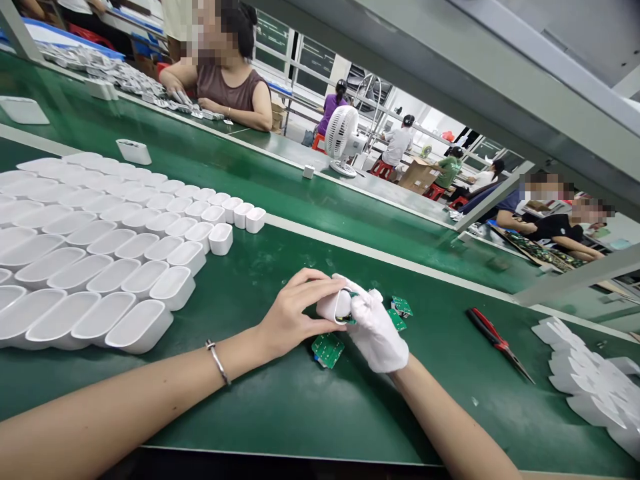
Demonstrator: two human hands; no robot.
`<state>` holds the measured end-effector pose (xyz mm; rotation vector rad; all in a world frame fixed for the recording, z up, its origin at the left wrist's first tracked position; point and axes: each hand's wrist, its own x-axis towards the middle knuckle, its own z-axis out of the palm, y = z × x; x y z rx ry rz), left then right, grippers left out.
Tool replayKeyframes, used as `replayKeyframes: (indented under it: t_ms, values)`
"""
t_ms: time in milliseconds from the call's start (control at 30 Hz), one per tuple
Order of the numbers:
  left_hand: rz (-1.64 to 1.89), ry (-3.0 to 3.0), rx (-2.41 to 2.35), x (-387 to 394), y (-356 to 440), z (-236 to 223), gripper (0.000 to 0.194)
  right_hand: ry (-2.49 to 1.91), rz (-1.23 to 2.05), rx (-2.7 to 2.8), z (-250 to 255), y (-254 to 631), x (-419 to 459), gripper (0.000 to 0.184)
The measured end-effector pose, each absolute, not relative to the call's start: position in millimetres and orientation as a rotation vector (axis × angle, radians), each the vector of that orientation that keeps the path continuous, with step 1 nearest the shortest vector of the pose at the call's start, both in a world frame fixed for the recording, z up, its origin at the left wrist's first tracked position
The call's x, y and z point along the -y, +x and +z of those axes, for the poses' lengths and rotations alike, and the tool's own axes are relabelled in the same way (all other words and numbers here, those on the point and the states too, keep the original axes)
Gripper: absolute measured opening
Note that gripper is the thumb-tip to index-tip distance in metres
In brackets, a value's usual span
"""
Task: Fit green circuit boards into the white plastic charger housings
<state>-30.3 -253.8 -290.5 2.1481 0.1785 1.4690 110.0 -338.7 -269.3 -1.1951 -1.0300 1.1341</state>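
Head camera: a small white rounded plastic housing (330,306) is held up near the centre of the frame, its open mouth turned toward the right. The bare left hand (300,308) grasps it between thumb and fingers. The right hand (377,330), in a white fabric glove, is bent against the mouth, where a green circuit board (353,294) partly shows; whether its fingers grip the board or only press on it cannot be told.

Just below the hands lies a square green circuit board with pale solder dots (329,349); two similar green boards (402,306) lie close together, right of the glove. Farther right, red-and-black-handled long-nosed pliers (500,343) rest on the green worktop (260,413). Close rows of white oval open plastic cups (137,325) fill the left of the frame, and more white plastic parts (585,370) cluster at the right edge. Across the bench, a co-worker in a brown sleeveless top (233,90) sits at upper left, and a white desk fan (343,133) stands at upper centre.
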Motion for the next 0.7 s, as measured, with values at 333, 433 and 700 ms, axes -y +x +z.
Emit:
replayKeyframes:
  t_ms: [333,433,700]
  values:
    - [1.052,1.793,-0.549,247.6,-23.3,-302.1,0.041,-1.555,0.58,1.264,-275.0,131.9,325.9,0.047]
    - [0.868,1.727,-0.711,234.1,-21.8,-309.5,0.035,-2.052,0.089,1.528,-276.1,135.5,325.3,0.031]
    - [0.917,1.827,-0.825,230.3,-22.2,-308.8,0.029,-2.442,-0.105,1.693,-284.3,123.0,318.0,0.02]
